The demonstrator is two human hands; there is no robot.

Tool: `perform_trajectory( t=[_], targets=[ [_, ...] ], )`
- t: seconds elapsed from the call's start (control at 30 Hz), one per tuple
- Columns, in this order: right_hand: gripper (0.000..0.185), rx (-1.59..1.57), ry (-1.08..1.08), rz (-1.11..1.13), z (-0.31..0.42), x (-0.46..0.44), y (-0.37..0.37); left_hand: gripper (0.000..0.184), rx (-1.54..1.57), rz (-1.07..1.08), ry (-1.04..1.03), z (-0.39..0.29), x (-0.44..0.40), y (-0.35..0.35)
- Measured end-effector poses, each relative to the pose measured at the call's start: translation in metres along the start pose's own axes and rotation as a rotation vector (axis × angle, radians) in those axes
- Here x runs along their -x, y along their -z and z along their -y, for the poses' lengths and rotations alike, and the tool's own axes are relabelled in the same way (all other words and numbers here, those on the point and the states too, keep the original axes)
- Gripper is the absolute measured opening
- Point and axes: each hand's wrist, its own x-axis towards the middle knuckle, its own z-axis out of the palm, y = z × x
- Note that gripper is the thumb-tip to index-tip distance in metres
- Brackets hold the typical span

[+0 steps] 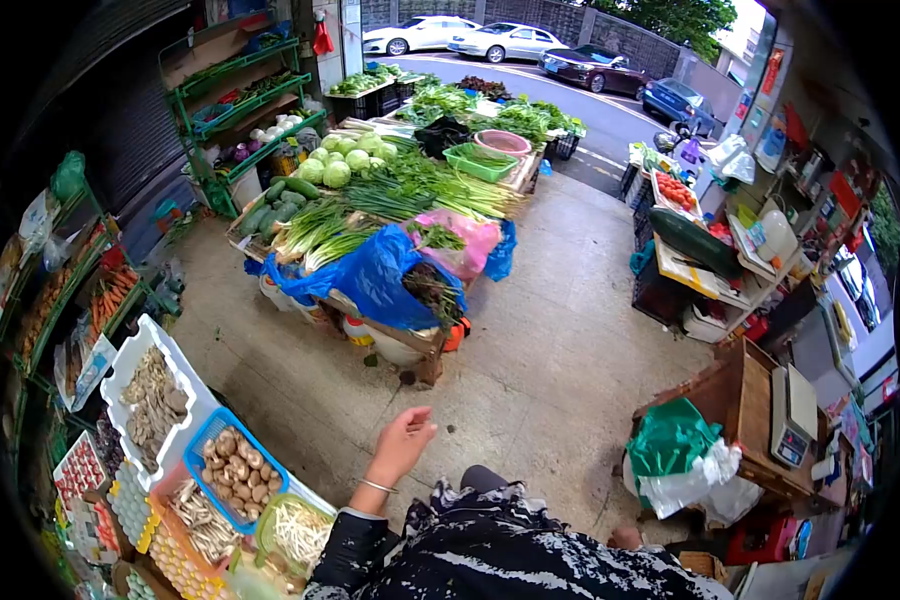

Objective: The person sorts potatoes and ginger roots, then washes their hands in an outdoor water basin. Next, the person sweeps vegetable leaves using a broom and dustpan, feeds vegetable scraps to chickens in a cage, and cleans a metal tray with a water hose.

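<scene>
Left hand (402, 445), just below frame ctr, is half open, fingers loosely bent, w/ nothing we can see in its grip; right hand (625, 538), btm right of ctr, is mostly hidden past the jacket (490, 550), so we can't tell how far open it is or if it has hold of anything. Nearest the left sleeve, lower left, we see bean sprouts (300, 533) in a green basket, beside brown mushrooms (240, 475) in a blue basket (206, 430). We'd judge the sprouts light, damp & brittle: scoop loosely from below, no squeezing. Mushrooms prob. firm but easily bruised; take each round the cap, or lift the blue basket by its rim w/ both hands, as a full load may be heavy-ish. Nearer the right hand, lower right, a green bag (670, 438) w/ whitish plastic (705, 480) looks thin, soft & slippery; we'd gather it at the top. Hard to make out: the bag's contents, the digits on the scale (795, 405), & stuff at btm left, cut by the dark lens edge. Sprouts' near side is blurry too, & the jacket hides whatever's under it.
</scene>
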Motion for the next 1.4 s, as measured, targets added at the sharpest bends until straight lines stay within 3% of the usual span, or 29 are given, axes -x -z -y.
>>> perform_trajectory(
  t=[0.1,0.2,0.3,0.33,0.4,0.43,0.5,0.53,0.57,0.6,0.63,0.67,0.7,0.77,0.8,0.87,0.9,0.93,1.03,1.07,1.13,1.17,1.2,1.23,1.3,1.4],
  targets=[
    [0.014,0.012,-0.167,0.089,0.014,-0.032,0.014,0.036,-0.013,0.039,-0.009,-0.010,-0.038,0.021],
    [0.011,0.156,0.017,-0.028,0.052,-0.107,0.034,0.036,-0.013,-0.062,0.024,0.008,-0.074,0.061],
    [0.008,0.414,0.334,-0.342,0.119,-0.241,0.088,0.035,0.091,-0.248,0.111,0.029,-0.102,0.114],
    [0.010,0.386,0.124,-0.087,0.184,-0.283,0.146,0.035,0.125,-0.305,0.125,0.032,-0.108,0.134],
    [0.012,0.357,0.174,-0.240,0.232,-0.423,0.172,0.033,0.148,-0.420,0.131,0.021,-0.119,0.171],
    [0.013,0.461,0.268,-0.320,0.311,-0.441,0.229,0.032,0.138,-0.473,0.130,0.012,-0.122,0.187],
    [0.014,-0.154,0.299,-0.598,0.416,-0.542,0.267,0.030,0.100,-0.616,0.206,0.001,-0.132,0.217],
    [0.016,-1.047,0.119,-0.332,0.513,-0.523,0.318,0.030,0.095,-0.682,0.230,0.007,-0.136,0.232],
    [0.018,-1.024,0.281,-0.341,0.585,-0.520,0.346,0.030,0.095,-0.752,0.255,0.013,-0.137,0.243],
    [0.019,-0.848,0.387,-0.525,0.635,-0.594,0.322,0.029,0.099,-0.808,0.237,0.015,-0.136,0.250],
    [0.019,-0.768,0.375,-0.413,0.711,-0.553,0.355,0.029,0.104,-0.805,0.236,0.017,-0.136,0.256],
    [0.021,-1.003,0.592,-0.335,0.767,-0.605,0.318,0.031,0.148,-0.836,0.314,0.020,-0.135,0.262],
    [0.021,-0.988,0.568,-0.246,0.832,-0.558,0.328,0.033,0.189,-0.867,0.394,0.025,-0.132,0.273],
    [0.023,-0.922,0.744,-0.015,0.932,-0.542,0.281,0.046,0.089,-0.838,0.405,0.050,-0.115,0.300],
    [0.022,-0.975,0.732,0.208,0.975,-0.511,0.264,0.041,0.103,-0.870,0.393,0.042,-0.113,0.309],
    [0.022,-0.696,0.941,0.270,1.038,-0.486,0.192,0.041,-0.006,-0.893,0.489,0.020,-0.116,0.338],
    [0.022,-0.684,0.840,0.574,1.057,-0.456,0.185,0.041,-0.116,-0.912,0.575,0.004,-0.123,0.353],
    [0.023,-0.695,0.832,0.676,1.072,-0.437,0.163,0.045,0.207,-0.998,0.565,-0.024,-0.132,0.361],
    [0.024,-0.609,0.774,0.835,1.120,-0.430,0.126,0.052,0.214,-0.990,0.503,0.024,-0.132,0.448],
    [0.025,-0.507,0.724,0.899,1.127,-0.426,0.114,0.043,0.157,-1.045,0.481,0.052,-0.140,0.482],
    [0.029,-0.240,0.858,0.722,1.148,-0.433,0.140,0.035,0.110,-1.117,0.424,0.081,-0.157,0.544],
    [0.032,-0.078,1.124,0.370,1.158,-0.489,0.085,0.028,0.196,-1.074,0.358,0.053,-0.174,0.566],
    [0.029,-0.078,1.027,0.301,1.165,-0.500,0.095,0.029,0.128,-1.055,0.349,0.049,-0.187,0.591],
    [0.027,-0.258,0.798,0.476,1.170,-0.517,0.102,0.030,0.131,-1.024,0.269,0.063,-0.198,0.614],
    [0.025,-0.276,0.772,0.434,1.181,-0.551,0.122,0.032,0.032,-1.006,0.247,0.071,-0.228,0.655],
    [0.021,-0.376,0.581,0.268,1.197,-0.565,0.157,0.034,0.127,-0.941,0.225,0.089,-0.266,0.707]
  ],
)
